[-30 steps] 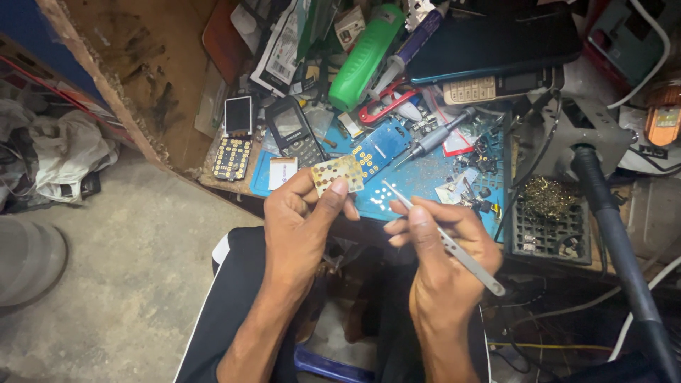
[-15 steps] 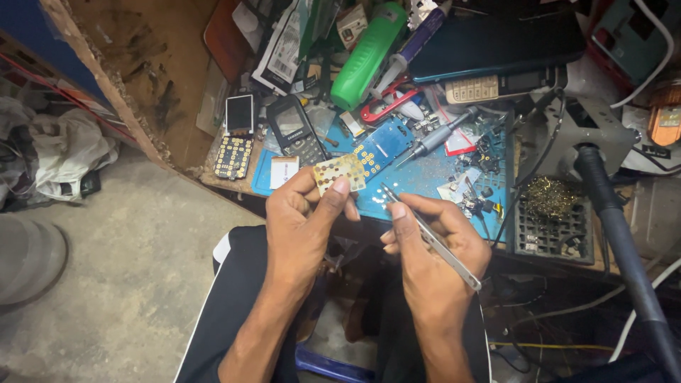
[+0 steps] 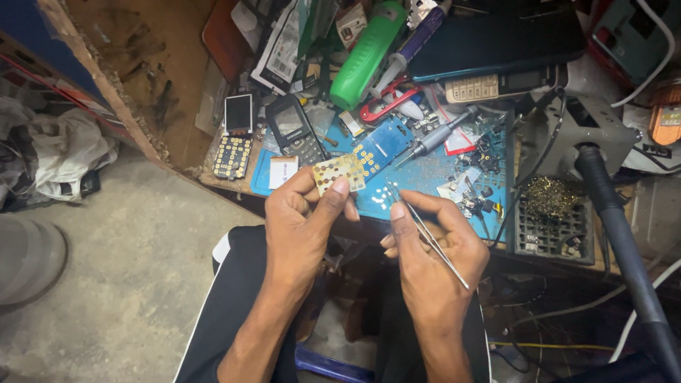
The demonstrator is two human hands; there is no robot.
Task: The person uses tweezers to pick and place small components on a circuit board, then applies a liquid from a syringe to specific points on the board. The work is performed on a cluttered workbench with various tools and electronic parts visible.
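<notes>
Left hand (image 3: 305, 227) pinching a small keypad board (image 3: 339, 172) above the workbench's (image 3: 425, 174) near edge. Right hand (image 3: 436, 252) closed around thin tweezers (image 3: 425, 230), tips near the board. Black grid tray (image 3: 550, 230) at the bench's right near corner, brass wool (image 3: 550, 196) inside.

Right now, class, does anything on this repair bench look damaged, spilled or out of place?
Yes. The bench's wooden edge at the left is chipped and crumbling. Small loose parts lie scattered over the blue mat. The left hand holds a keypad sheet; the right hand holds tweezers.
</notes>
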